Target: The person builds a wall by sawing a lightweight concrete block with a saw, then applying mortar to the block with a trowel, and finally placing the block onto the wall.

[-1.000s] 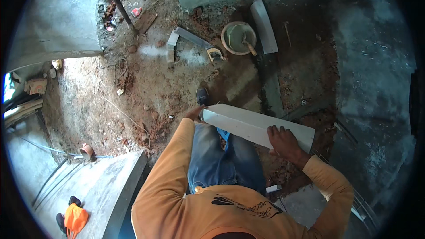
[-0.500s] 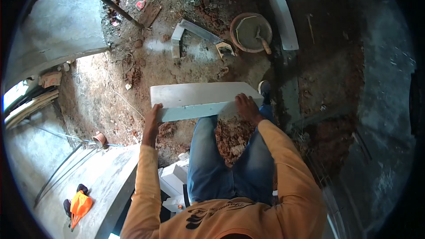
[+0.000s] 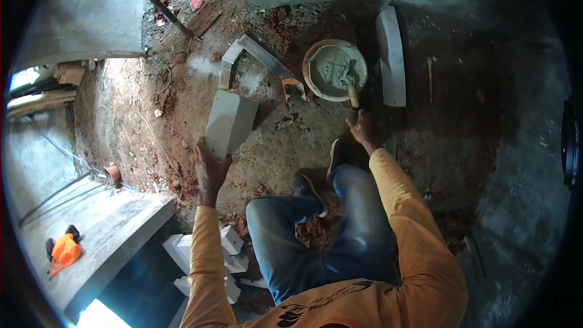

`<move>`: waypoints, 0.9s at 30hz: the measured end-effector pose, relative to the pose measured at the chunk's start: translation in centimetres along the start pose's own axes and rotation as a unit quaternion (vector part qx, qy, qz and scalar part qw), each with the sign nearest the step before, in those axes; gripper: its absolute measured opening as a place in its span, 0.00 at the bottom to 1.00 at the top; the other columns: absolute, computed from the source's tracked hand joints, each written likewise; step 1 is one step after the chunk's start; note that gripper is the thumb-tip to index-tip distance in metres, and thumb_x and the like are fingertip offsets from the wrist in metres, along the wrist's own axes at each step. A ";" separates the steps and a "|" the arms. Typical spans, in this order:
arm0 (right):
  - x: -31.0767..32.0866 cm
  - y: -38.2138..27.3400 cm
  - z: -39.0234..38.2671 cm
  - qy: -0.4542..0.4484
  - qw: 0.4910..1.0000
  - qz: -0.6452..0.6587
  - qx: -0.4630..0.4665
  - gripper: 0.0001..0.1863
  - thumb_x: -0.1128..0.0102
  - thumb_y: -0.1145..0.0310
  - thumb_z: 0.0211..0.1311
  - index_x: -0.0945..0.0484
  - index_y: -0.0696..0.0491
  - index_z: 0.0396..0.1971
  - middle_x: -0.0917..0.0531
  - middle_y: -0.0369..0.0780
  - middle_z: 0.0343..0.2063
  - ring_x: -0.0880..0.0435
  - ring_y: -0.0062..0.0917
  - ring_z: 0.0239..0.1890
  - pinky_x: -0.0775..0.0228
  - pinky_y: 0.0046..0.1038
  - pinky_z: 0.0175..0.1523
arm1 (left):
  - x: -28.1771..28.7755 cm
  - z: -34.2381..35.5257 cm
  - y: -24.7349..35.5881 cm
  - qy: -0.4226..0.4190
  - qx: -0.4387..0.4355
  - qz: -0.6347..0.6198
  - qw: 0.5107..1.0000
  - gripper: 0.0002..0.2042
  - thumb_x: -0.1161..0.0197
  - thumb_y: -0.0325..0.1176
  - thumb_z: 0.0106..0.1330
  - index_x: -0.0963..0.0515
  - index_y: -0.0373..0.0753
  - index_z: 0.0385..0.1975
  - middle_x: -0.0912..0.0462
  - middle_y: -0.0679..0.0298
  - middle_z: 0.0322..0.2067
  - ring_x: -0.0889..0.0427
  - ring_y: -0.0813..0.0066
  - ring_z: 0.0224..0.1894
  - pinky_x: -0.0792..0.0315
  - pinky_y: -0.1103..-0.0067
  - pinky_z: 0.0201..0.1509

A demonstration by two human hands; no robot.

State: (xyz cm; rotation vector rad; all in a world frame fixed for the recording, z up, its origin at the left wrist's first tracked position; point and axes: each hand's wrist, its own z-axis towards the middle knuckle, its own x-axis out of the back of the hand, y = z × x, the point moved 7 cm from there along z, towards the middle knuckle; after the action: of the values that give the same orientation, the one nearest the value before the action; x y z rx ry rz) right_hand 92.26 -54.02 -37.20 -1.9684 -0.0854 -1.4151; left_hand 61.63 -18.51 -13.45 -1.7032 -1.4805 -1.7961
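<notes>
My left hand point(image 3: 211, 165) grips the near end of a pale grey building block point(image 3: 231, 120), its fingers and thumb on either side. The block points away from me, over the dirt floor. My right hand point(image 3: 363, 130) holds nothing; its fingers are apart, just short of the wooden handle of a trowel point(image 3: 353, 94). The trowel's blade rests in grey mortar, inside a round basin point(image 3: 308, 85). Beyond the block lies what looks like a hand saw point(image 3: 267, 58) with a wooden handle, beside a small pale block piece point(image 3: 225, 74).
A long pale block point(image 3: 392, 58) stands right of the basin. A hammer-like tool point(image 3: 430, 79) lies farther right. White block pieces point(image 3: 231, 241) are piled by my left forearm, next to a concrete ledge point(image 3: 121, 231) bearing an orange bag point(image 3: 64, 252). A dark pole point(image 3: 163, 9) sticks up at far left.
The block has swung from lying crosswise in both hands to pointing away in my left hand. My right hand has let go and moved toward the trowel. My knees are bent more.
</notes>
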 end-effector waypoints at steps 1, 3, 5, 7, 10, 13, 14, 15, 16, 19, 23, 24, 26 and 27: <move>-1.0 1.3 2.1 -0.054 0.997 -0.001 -0.053 0.33 0.34 0.55 0.58 0.31 0.64 0.55 0.22 0.57 0.46 0.23 0.52 0.51 0.29 0.42 0.55 | 0.7 0.2 0.8 0.016 -0.046 0.024 0.999 0.38 0.27 0.32 0.47 0.40 0.35 0.59 0.31 0.43 0.50 0.28 0.40 0.51 0.30 0.56 0.53; -3.5 2.8 4.7 -0.106 0.990 -0.006 -0.089 0.33 0.34 0.55 0.59 0.31 0.64 0.56 0.21 0.57 0.45 0.22 0.52 0.50 0.29 0.43 0.55 | 1.3 -0.2 0.7 0.052 -0.084 0.051 0.994 0.38 0.25 0.34 0.47 0.37 0.34 0.59 0.31 0.45 0.51 0.26 0.45 0.52 0.29 0.59 0.55; -6.1 5.3 7.1 -0.120 0.986 0.026 -0.113 0.38 0.33 0.52 0.58 0.34 0.66 0.58 0.24 0.59 0.51 0.24 0.52 0.53 0.29 0.42 0.57 | 0.8 -0.5 -0.7 0.112 -0.071 -0.022 0.991 0.39 0.24 0.36 0.48 0.38 0.33 0.60 0.31 0.47 0.52 0.27 0.49 0.53 0.30 0.60 0.57; -8.1 7.1 9.1 -0.090 0.994 0.010 -0.060 0.37 0.34 0.53 0.58 0.34 0.66 0.58 0.24 0.60 0.50 0.23 0.52 0.53 0.29 0.43 0.57 | -0.4 -1.5 -3.0 0.178 -0.053 -0.185 0.965 0.42 0.24 0.39 0.52 0.42 0.34 0.63 0.34 0.51 0.57 0.31 0.55 0.59 0.34 0.63 0.62; -9.5 9.5 11.7 -0.041 0.993 -0.109 0.026 0.32 0.34 0.57 0.58 0.31 0.67 0.53 0.23 0.59 0.48 0.22 0.50 0.52 0.27 0.43 0.54 | -2.7 -1.3 -5.5 0.277 -0.075 -0.248 0.925 0.46 0.25 0.47 0.54 0.45 0.34 0.67 0.36 0.51 0.61 0.35 0.57 0.63 0.41 0.64 0.67; -7.4 7.1 15.1 -0.018 0.965 -0.257 0.041 0.23 0.35 0.61 0.57 0.25 0.64 0.45 0.21 0.56 0.46 0.20 0.48 0.49 0.26 0.43 0.52 | -3.6 -0.9 -6.2 0.377 -0.111 -0.113 0.912 0.45 0.35 0.58 0.57 0.44 0.36 0.69 0.38 0.49 0.63 0.37 0.54 0.64 0.41 0.60 0.68; -5.6 4.7 15.6 -0.025 0.956 -0.290 0.022 0.19 0.36 0.63 0.56 0.23 0.62 0.42 0.19 0.54 0.46 0.18 0.47 0.48 0.25 0.42 0.51 | -3.7 -0.6 -6.9 0.391 -0.114 -0.108 0.907 0.45 0.35 0.58 0.57 0.44 0.36 0.69 0.38 0.49 0.63 0.37 0.54 0.64 0.41 0.60 0.68; -3.4 2.9 15.7 -0.014 0.957 -0.289 0.030 0.19 0.36 0.63 0.56 0.23 0.62 0.42 0.19 0.54 0.46 0.18 0.47 0.48 0.25 0.42 0.51 | -4.0 -0.6 -6.9 0.427 -0.139 -0.155 0.880 0.45 0.35 0.57 0.57 0.44 0.37 0.70 0.39 0.49 0.63 0.36 0.54 0.64 0.40 0.59 0.67; -1.9 1.5 15.3 -0.068 0.957 -0.274 0.058 0.20 0.36 0.66 0.54 0.23 0.62 0.45 0.18 0.54 0.44 0.18 0.46 0.48 0.25 0.41 0.51 | -4.4 -0.5 -7.0 0.458 -0.165 -0.205 0.849 0.45 0.35 0.57 0.58 0.45 0.38 0.70 0.39 0.48 0.63 0.36 0.53 0.64 0.39 0.58 0.66; 0.9 -0.1 14.0 -0.119 0.969 -0.205 0.062 0.21 0.35 0.65 0.52 0.22 0.61 0.44 0.17 0.54 0.41 0.17 0.45 0.48 0.25 0.41 0.50 | -5.1 -0.2 -9.1 0.484 -0.162 -0.204 0.835 0.46 0.36 0.57 0.58 0.47 0.37 0.72 0.41 0.46 0.65 0.37 0.51 0.64 0.37 0.57 0.65; -2.1 7.0 14.7 -0.152 0.988 0.025 -0.025 0.19 0.33 0.56 0.54 0.20 0.59 0.35 0.16 0.49 0.30 0.17 0.36 0.26 0.26 0.37 0.30 | -4.5 0.0 -9.9 0.510 -0.158 -0.174 0.827 0.44 0.37 0.56 0.59 0.43 0.33 0.69 0.36 0.45 0.61 0.34 0.50 0.62 0.36 0.58 0.64; -4.8 9.7 14.8 -0.222 0.955 0.155 -0.124 0.19 0.35 0.55 0.56 0.20 0.58 0.34 0.17 0.46 0.26 0.19 0.32 0.19 0.28 0.35 0.24 | -4.7 0.2 -9.5 0.513 -0.162 -0.179 0.824 0.44 0.37 0.57 0.59 0.42 0.32 0.68 0.34 0.45 0.59 0.32 0.50 0.61 0.35 0.58 0.63; -4.1 19.7 17.7 -0.115 0.970 0.174 -0.125 0.18 0.37 0.54 0.59 0.21 0.55 0.35 0.20 0.41 0.21 0.26 0.24 0.13 0.36 0.29 0.16 | -7.4 2.6 -5.7 0.466 -0.183 -0.293 0.815 0.47 0.37 0.60 0.58 0.44 0.32 0.69 0.34 0.45 0.60 0.32 0.50 0.62 0.36 0.58 0.65; -8.7 13.6 15.5 -0.198 0.928 0.238 -0.208 0.18 0.37 0.52 0.60 0.21 0.54 0.33 0.22 0.37 0.20 0.27 0.21 0.14 0.38 0.26 0.16 | -6.2 2.0 -6.2 0.449 -0.191 -0.275 0.828 0.48 0.36 0.61 0.57 0.44 0.32 0.69 0.34 0.46 0.60 0.33 0.51 0.63 0.35 0.58 0.65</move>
State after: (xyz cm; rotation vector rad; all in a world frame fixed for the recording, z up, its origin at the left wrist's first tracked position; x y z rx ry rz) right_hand 107.17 -52.57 -53.88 -2.3849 0.5179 -0.7468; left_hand 59.88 -16.88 -22.18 -0.2810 -1.2371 -2.7565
